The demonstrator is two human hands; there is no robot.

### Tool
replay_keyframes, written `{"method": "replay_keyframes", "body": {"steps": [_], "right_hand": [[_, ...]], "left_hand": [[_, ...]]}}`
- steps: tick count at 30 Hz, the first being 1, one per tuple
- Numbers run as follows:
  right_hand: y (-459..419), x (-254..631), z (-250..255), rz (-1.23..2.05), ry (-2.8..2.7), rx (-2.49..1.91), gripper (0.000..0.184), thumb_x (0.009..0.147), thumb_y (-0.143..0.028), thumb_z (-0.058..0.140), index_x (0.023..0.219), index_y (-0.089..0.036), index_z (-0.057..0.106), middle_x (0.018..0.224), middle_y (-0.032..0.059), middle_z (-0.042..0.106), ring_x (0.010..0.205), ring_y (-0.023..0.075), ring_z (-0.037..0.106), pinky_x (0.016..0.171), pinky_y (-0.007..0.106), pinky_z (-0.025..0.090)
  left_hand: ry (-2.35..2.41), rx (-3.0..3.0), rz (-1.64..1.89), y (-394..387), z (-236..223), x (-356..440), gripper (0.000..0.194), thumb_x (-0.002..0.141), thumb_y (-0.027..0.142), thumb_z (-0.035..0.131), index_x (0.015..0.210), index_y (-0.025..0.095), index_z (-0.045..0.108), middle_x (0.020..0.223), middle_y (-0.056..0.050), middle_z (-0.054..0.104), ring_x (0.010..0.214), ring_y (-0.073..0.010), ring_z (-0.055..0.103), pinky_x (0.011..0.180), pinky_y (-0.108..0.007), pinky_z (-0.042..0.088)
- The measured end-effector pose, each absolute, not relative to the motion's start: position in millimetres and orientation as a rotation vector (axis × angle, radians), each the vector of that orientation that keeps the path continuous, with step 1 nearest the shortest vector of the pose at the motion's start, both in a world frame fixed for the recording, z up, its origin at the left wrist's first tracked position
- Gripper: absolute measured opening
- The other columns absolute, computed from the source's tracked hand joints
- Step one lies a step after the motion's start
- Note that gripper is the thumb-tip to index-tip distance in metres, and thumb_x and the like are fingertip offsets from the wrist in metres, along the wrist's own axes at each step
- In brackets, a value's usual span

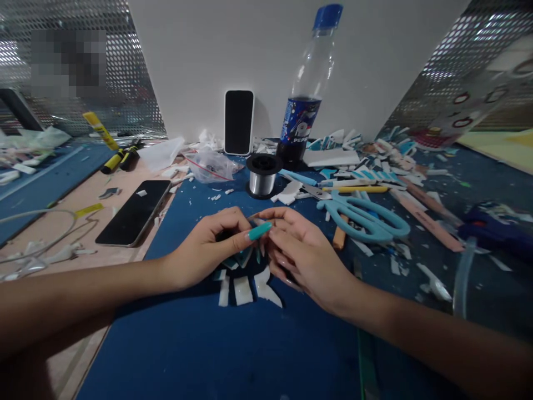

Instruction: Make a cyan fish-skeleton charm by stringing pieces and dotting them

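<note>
Over the blue mat, my left hand and my right hand meet fingertip to fingertip. Both are closed, thumbs and fingers pinched together at one spot. A long teal tip, which looks like a fingernail, extends from my left thumb towards my right fingers. Whatever they hold between them is small and mostly hidden. Under the hands lie teal and white offcuts. Just in front of them are a narrow white strip, a white square piece and a forked white piece.
Behind the hands stand a wire spool, a Pepsi bottle and an upright phone. Blue-handled scissors lie right, among many foam scraps. A dark phone lies left. A glue gun is far right.
</note>
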State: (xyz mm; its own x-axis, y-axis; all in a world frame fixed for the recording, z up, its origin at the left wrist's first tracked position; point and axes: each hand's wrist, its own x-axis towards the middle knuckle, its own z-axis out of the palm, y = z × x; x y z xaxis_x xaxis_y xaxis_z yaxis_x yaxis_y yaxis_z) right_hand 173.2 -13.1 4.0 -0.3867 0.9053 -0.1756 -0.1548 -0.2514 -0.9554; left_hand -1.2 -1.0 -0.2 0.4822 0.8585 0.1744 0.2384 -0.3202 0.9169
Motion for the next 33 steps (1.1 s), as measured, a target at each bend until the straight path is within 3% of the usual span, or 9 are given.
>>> {"method": "replay_keyframes", "body": {"steps": [7,16,25,33], "right_hand": [[-11.9,171.8,5.0,1.655,-1.060,-1.169,0.016,0.089,-0.037,0.046,0.083,-0.022,0.043,0.051,-0.0076,0.038,0.035,0.0057,0.033,0.032,0.018,0.036],[-11.8,172.9,5.4,1.664,-1.015,-1.207,0.018,0.089,-0.037,0.046,0.079,-0.022,0.045,0.055,-0.0062,0.040,0.035,0.0046,0.027,0.035,0.020,0.038],[-12.1,171.0,7.7,1.662,-0.999,-1.222,0.015,0.089,-0.034,0.045,0.082,-0.022,0.045,0.056,-0.0061,0.039,0.037,0.0053,0.028,0.034,0.019,0.037],[-11.3,171.5,6.2,1.696,-1.018,-1.164,0.017,0.090,-0.033,0.044,0.077,-0.021,0.043,0.053,-0.0066,0.039,0.034,0.0043,0.026,0.033,0.019,0.035]], "left_hand": [[0.900,1.663,0.892,0.2,-0.9,-0.6,0.011,0.082,0.023,0.058,0.074,0.016,0.058,0.073,0.002,0.048,0.066,-0.0091,0.045,0.062,-0.023,0.035],[0.917,1.701,0.914,1.3,0.1,-2.4,0.027,0.087,0.022,0.051,0.061,0.015,0.056,0.067,0.002,0.047,0.063,-0.0077,0.046,0.061,-0.022,0.036],[0.861,1.600,0.923,2.7,-4.0,-3.9,0.018,0.081,0.029,0.062,0.071,0.016,0.057,0.072,0.002,0.046,0.063,-0.0081,0.045,0.059,-0.022,0.038],[0.909,1.580,0.874,0.9,-1.0,-2.8,0.024,0.086,0.027,0.053,0.065,0.015,0.054,0.069,0.002,0.044,0.058,-0.0068,0.042,0.053,-0.020,0.037]]}}
